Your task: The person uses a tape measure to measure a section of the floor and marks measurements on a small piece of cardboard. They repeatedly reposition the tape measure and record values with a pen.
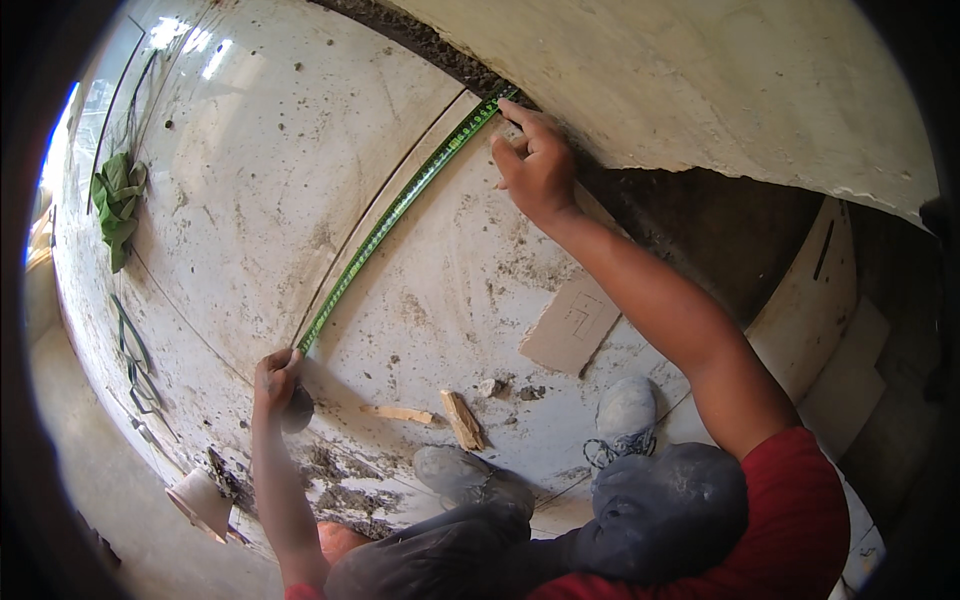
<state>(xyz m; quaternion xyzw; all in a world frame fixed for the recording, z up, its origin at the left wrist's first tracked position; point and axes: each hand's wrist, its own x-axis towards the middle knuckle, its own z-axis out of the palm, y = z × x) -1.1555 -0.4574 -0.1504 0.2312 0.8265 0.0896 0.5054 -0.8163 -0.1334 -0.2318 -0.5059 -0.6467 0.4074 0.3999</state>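
Note:
A green tape measure point(385, 225) is stretched diagonally over the dirty white floor tiles point(425, 310), running beside a tile joint. My left hand point(276, 382) is closed around its near end, at the lower left. A dark rounded object, probably the tape's case, shows just under that hand. At the far end, by the wall's foot, my right hand point(540, 165) presses the tape with its index fingertip. The right thumb is apart from the index finger, and the other fingers are curled and partly hidden.
A plastered wall point(720, 80) rises at the upper right, above a dark gap. A broken tile piece point(572, 325) and wood scraps point(462, 420) lie near my shoes. At the left are a green cloth point(118, 205), a dark-handled tool point(135, 360) and a pale container point(200, 503).

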